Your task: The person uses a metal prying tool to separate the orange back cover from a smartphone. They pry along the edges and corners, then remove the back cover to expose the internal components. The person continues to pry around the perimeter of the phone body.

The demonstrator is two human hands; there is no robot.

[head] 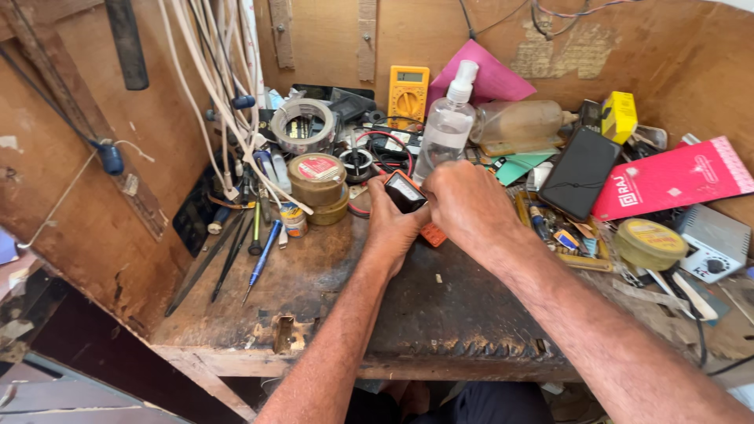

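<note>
My left hand (390, 228) grips a small black box-shaped meter with a white dial face and orange trim (406, 191), holding it just above the worn wooden workbench (330, 314). My right hand (465, 202) closes over the same device from the right, fingers curled on its edge. An orange part (433, 234) shows below the two hands. A clear spray bottle (446, 124) stands right behind the hands.
Rolls of brown tape (317, 187) and a grey tape roll (302, 124) sit at the left, with screwdrivers and pens (255, 251) beside white cables (228, 102). A yellow multimeter (408, 94) leans at the back. A black phone (580, 173), pink box (675, 179) and round tin (649, 243) lie right.
</note>
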